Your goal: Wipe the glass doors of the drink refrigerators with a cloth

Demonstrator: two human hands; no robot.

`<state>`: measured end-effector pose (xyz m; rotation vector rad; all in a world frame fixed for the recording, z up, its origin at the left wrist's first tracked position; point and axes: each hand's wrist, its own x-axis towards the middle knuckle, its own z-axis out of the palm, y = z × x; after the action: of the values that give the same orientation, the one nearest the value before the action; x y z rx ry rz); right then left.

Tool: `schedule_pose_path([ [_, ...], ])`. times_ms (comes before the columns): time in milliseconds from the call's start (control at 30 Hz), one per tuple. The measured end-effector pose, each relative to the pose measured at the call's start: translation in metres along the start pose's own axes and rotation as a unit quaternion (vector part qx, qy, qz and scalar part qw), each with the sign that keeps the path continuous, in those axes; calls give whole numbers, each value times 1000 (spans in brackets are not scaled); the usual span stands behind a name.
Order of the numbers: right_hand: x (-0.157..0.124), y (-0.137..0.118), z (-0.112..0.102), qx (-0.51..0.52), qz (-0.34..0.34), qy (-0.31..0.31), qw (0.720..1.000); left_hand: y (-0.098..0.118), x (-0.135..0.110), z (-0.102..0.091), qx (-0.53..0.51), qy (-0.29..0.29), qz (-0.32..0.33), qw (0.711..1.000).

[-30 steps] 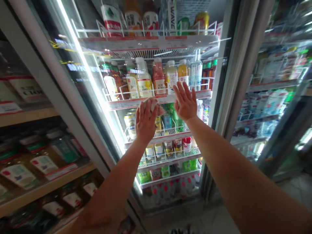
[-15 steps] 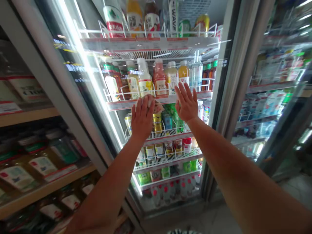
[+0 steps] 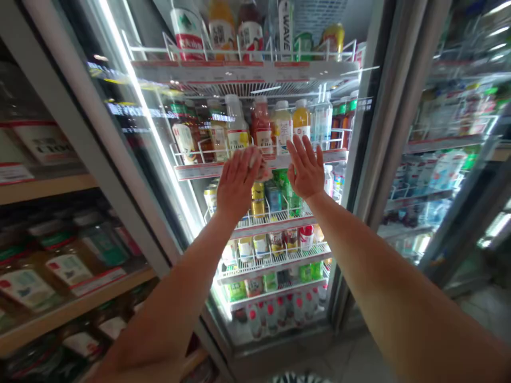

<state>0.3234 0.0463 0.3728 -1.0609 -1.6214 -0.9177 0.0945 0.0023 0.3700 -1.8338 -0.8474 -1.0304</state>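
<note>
My left hand (image 3: 238,183) presses a crumpled pinkish cloth (image 3: 264,169) against the glass door (image 3: 195,213) of a lit drinks fridge. Its fingers lie over the cloth, and only the cloth's right side shows. To the right, my right hand (image 3: 306,169) rests flat against the same glass with its fingers spread and nothing in it. Behind the glass, a red drink bottle (image 3: 262,127) and an orange juice bottle (image 3: 301,118) stand on the shelf just above my hands. A gold can (image 3: 258,199) shows below, between them.
Wooden shelves (image 3: 43,189) with several large bottles stand at the left. Metal door frames (image 3: 393,106) run down the right side, beside another stocked fridge section (image 3: 435,170). Inside the fridge, wire shelves (image 3: 275,260) hold cans and bottles. A tiled floor (image 3: 363,351) lies below.
My left hand has slid a little to the right and slightly up with the cloth, nearer my right hand. My right hand stays in place on the glass.
</note>
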Motion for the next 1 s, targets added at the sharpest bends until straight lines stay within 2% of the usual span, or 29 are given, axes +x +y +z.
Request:
schedule_pose_path([
  [100,0,1,1,-2,-2,4,1000,-13,11,-10,9,38,-71,997],
  [167,0,1,1,3,-3,2,1000,-11,3,-9,1,46,-96,994],
  [233,0,0,0,10,-2,0,1000,-4,-16,-2,-9,30,-79,996],
  [300,0,0,0,13,1,2,1000,-1,-31,3,-8,0,-33,999],
  [367,-1,0,0,13,1,7,1000,-6,-36,2,0,-16,-14,1000],
  [500,-1,1,-1,4,-6,15,1000,-24,-31,-8,-8,25,-78,997],
  [600,-1,0,0,-4,-7,13,1000,-22,-46,-6,-5,48,-105,993],
  [700,-1,0,0,-8,-7,11,1000,-21,-67,-2,36,30,-49,998],
  [767,-1,0,-1,-6,-7,8,1000,-30,-67,-6,56,20,-20,998],
  [900,-1,0,-2,7,-1,-4,1000,-55,-49,-26,63,60,-92,992],
  [1000,-1,-1,-2,10,-1,-6,1000,-56,-56,-29,70,90,-113,987],
])
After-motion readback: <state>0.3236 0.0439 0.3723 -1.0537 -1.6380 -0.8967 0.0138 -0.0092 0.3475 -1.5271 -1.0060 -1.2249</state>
